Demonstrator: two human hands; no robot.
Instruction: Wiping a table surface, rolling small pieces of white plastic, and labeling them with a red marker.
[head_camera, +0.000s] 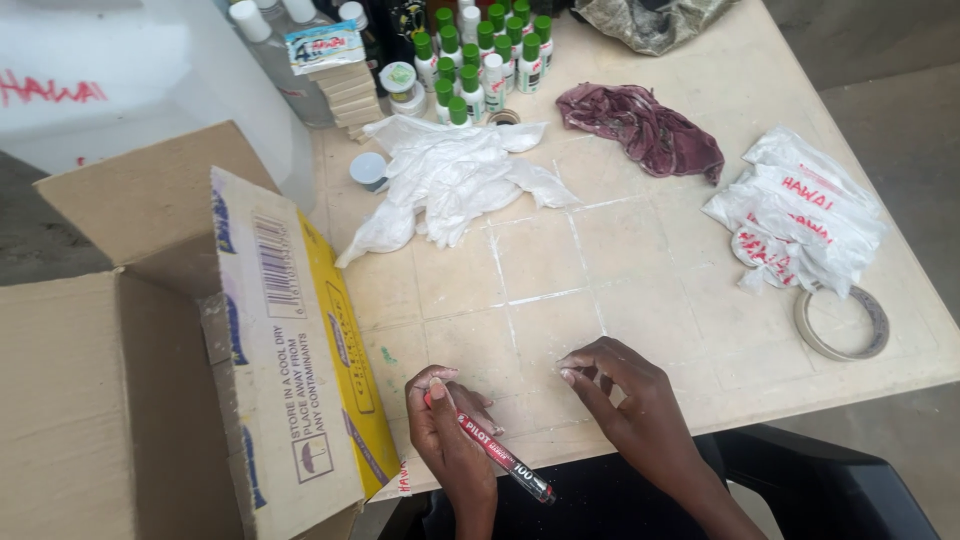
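Cardboard box (150, 400), flaps open, at table (640, 260) left edge, contents unseen; left hand (452, 440) closed around red marker (495, 450) at near edge; right hand (625, 395) loosely curled, fingertips (570, 375) touching tabletop.

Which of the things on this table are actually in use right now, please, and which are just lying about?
In use:
- red marker, held in the left hand
- table surface, under the right hand fingertips

Lying about:
- white gloves
- maroon cloth
- tape roll
- green-capped bottles
- printed plastic bags
- cardboard box
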